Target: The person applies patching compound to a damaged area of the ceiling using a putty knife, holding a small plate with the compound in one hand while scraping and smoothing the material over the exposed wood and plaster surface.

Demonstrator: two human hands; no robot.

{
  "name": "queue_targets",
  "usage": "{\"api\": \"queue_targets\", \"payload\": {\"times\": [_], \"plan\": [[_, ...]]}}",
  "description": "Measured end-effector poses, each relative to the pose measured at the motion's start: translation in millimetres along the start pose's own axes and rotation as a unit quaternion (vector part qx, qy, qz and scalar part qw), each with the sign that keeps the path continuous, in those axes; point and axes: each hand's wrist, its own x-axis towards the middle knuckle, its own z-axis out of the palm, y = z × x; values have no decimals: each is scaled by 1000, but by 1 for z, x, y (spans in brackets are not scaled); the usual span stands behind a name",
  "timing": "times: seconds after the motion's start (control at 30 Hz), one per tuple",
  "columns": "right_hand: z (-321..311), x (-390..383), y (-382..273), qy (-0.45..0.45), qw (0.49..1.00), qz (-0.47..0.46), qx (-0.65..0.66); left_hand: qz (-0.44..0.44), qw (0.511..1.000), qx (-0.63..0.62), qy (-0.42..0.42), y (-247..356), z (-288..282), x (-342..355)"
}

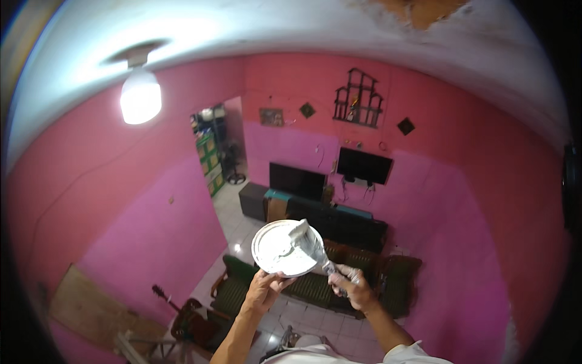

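Near the middle of the head view, my left hand (267, 290) grips a round paint tin (271, 249) from below, its top showing white paint. My right hand (348, 285) is closed on the handle of a paintbrush (306, 241), whose bristles are coated in white and lie over the top of the tin. Both hands are held out high above the room's furniture. The underside of the tin and some of my left fingers are hidden.
Below are green-cushioned sofas (397, 285), a guitar (185, 318), two televisions (364, 165) and a low cabinet (254, 203). A lit bulb (140, 97) hangs from the white ceiling (303, 27) at upper left. A metal frame (136, 352) stands at lower left. A doorway (233, 133) opens beyond.
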Motion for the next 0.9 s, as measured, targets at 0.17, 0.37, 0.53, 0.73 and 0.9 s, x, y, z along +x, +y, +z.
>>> {"api": "queue_targets", "payload": {"times": [0.17, 0.37, 0.53, 0.73, 0.9], "plan": [[32, 13, -79, 38, 989, -76, 120, 3, 991, 61, -123, 43, 40, 39], [52, 17, -192, 76, 970, -175, 149, -28, 961, 33, -275, 85, 123, 83], [37, 19, -306, 46, 962, -261, 67, 34, 939, 68, -334, 123, 245, 102], [37, 9, -375, -38, 955, -294, 13, 29, 933, 99, -346, 166, 297, 97], [45, -16, -401, -167, 946, -278, 21, 28, 927, 85, -363, 191, 317, 89]]}}
